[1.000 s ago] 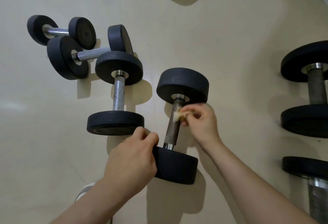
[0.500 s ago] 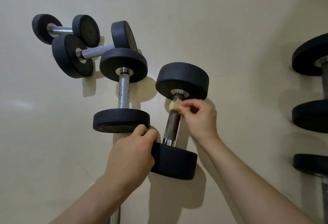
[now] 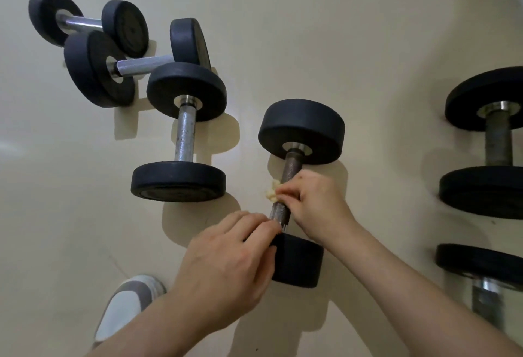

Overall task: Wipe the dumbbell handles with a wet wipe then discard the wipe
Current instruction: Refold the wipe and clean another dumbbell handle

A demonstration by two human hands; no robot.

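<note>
**Head view: wet wipe pinched against a knurled handle**

On the pale floor, the middle dumbbell lies with its dark knurled handle exposed. The left hand curls its fingers over the near rubber head, probably to stop it rolling. The right hand pinches a crumpled wet wipe against the handle's middle, so the rubbing reaches the knurling. A neighbouring dumbbell lies apart to the left. No brand, weight mark or writing is legible.

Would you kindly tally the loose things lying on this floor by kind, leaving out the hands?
Dumbbells: 6 (the lower-right one is cut off by the frame edge)
Wet wipe: 1
Shoe: 1
Total: 8
</note>
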